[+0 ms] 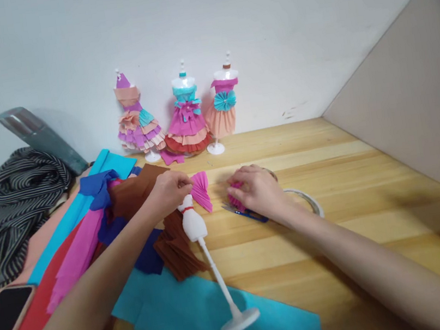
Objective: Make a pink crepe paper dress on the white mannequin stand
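Note:
My left hand (172,188) is closed in a pinch at the neck end of a small white dress-form mannequin (194,226) with a red band at its neck. The mannequin is tilted, its round base towards me over teal paper (176,315). Just beyond those fingertips is a pink pleated paper fan (201,191); whether they touch it is unclear. My right hand (254,184) curls its fingers around a bright pink pleated paper piece (236,196), partly hidden. Under this hand are a blue-handled pointed tool (252,215), perhaps scissors, and a tape roll (314,203).
Three mannequins in paper dresses (139,119) (188,117) (224,103) stand against the wall. Coloured crepe paper (65,237), including a brown pleated piece (178,248), covers the left side. A phone (4,324) and a striped cloth (22,200) lie at far left.

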`<state>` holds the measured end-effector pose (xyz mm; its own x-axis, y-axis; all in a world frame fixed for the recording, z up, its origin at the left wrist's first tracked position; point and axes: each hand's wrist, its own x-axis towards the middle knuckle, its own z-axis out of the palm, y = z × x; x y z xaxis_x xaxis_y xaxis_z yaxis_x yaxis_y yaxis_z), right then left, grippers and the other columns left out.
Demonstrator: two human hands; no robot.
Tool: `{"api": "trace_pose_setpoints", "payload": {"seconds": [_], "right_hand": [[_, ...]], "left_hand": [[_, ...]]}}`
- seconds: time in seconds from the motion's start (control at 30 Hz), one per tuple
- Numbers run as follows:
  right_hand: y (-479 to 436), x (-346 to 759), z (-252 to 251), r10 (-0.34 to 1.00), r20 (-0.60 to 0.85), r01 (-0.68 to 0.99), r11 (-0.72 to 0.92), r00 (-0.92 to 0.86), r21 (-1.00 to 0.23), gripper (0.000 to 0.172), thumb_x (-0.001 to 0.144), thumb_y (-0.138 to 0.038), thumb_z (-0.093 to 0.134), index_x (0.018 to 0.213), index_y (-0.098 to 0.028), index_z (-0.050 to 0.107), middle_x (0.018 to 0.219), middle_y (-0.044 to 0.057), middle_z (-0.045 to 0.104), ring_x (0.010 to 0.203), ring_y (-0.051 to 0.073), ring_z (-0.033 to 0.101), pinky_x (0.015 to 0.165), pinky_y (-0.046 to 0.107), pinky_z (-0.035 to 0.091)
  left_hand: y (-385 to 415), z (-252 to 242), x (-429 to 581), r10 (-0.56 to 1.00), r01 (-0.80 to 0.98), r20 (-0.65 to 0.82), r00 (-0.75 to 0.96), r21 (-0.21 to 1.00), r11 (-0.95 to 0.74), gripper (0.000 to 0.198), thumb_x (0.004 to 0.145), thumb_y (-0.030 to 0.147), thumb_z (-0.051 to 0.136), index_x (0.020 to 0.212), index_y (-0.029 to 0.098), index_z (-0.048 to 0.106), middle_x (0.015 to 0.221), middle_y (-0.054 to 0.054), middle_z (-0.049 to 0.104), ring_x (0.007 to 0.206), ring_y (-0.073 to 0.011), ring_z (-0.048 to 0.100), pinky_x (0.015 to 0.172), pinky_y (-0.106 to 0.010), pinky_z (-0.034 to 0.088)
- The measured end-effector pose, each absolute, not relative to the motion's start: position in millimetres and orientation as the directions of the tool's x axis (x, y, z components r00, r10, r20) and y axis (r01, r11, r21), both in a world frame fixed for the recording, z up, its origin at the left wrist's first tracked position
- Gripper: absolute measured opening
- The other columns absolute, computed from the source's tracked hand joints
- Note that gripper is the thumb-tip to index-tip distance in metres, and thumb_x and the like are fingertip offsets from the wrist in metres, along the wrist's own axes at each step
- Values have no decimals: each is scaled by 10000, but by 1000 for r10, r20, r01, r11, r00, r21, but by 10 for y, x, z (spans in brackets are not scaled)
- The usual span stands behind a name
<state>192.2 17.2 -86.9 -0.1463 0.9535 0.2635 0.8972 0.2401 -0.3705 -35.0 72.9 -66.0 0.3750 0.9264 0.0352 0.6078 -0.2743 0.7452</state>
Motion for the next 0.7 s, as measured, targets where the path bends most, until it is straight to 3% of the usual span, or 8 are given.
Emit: {"api": "trace_pose_setpoints", "payload": {"seconds": [0.17, 0.3, 0.7], "right_hand": [[238, 1496, -906, 966, 137, 951, 245, -221, -190, 409, 866, -500, 580, 943, -123, 719, 942, 159, 698, 945, 295, 586, 825, 379, 413], [290, 1319, -944, 973, 83, 973, 221, -215, -61, 574, 871, -584, 512, 1009, -53, 682, 998, 225, 682, 990, 353, 575, 796, 418, 407], [378, 1216, -1015, 959, 95, 963, 271, -269, -6, 270, 863, -244, 503, 901, -72, 708, 912, 198, 707, 872, 321, 651, 706, 380, 409]], "left_hand": [[685, -650, -364, 918, 651, 117, 379, 671, -354, 165, 731, 186, 581, 734, 143, 740, 658, -15, 715, 611, -120, 612, 528, -189, 403], [613, -591, -407, 925, 674, 120, 360, 652, -347, 198, 752, 200, 556, 758, 123, 738, 617, -16, 689, 559, -112, 566, 514, -198, 381], [415, -486, -523, 938, 668, 77, 337, 683, -296, 171, 766, 201, 568, 741, 125, 720, 529, 8, 618, 504, -102, 529, 499, -202, 356]]}}
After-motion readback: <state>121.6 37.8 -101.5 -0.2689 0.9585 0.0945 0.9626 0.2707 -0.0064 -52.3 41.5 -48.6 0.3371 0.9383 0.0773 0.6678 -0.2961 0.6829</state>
